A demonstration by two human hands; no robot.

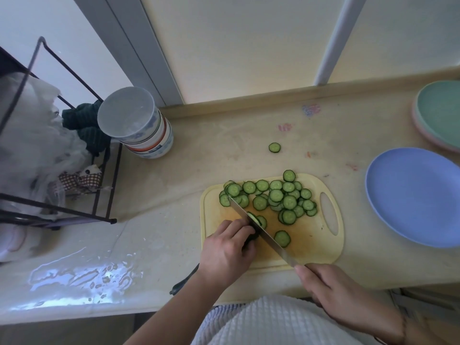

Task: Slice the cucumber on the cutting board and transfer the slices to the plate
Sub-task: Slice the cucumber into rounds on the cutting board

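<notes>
Clearly, the main danger is at the left hand (227,247), because its curled fingers hold down only a short dark stub of cucumber (251,237) and the knife blade (258,230) stands right against them. With so little cucumber left, I judge that one more cut could let the blade touch a fingertip, or the stub could roll away under the pressure. The left hand lies knuckles up, closed around the stub, with the wrist coming from below at a slant. The right hand (331,290) is wrapped around the knife handle, which it hides fully, near the front edge of the cutting board (306,247); the blade runs from it diagonally up and to the left across the board.

A second risk is the slices. The pile of cucumber slices (276,197) is crowded on the far part of the yellow board, and one slice (289,175) already sits on its far edge. One stray slice (274,147) lies on the table (224,145), well apart from the board. More could slide off when they are carried. The blue plate (418,195) waits to the right of the board, holding no slices
</notes>
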